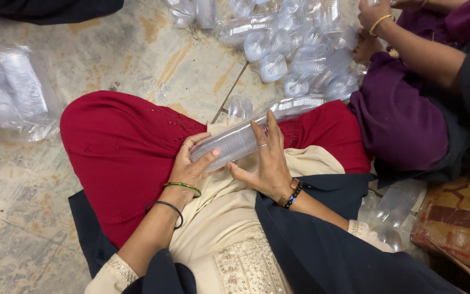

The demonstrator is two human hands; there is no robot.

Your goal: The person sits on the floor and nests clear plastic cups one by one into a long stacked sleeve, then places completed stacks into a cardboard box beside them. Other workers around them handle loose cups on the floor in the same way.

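Observation:
I sit on the floor with a long nested stack of clear plastic cups lying across my lap. My left hand cups the near end of the stack, thumb over its rim. My right hand wraps over the stack's middle, fingers spread along its top. The stack's far end reaches out past my red trouser knee. Green and black bangles circle my left wrist, and a beaded band my right wrist.
Several loose clear cups and stacks lie on the stained floor ahead. A bag of clear cups sits at the left. Another person in purple works at the right, hands in the pile. A patterned mat lies right.

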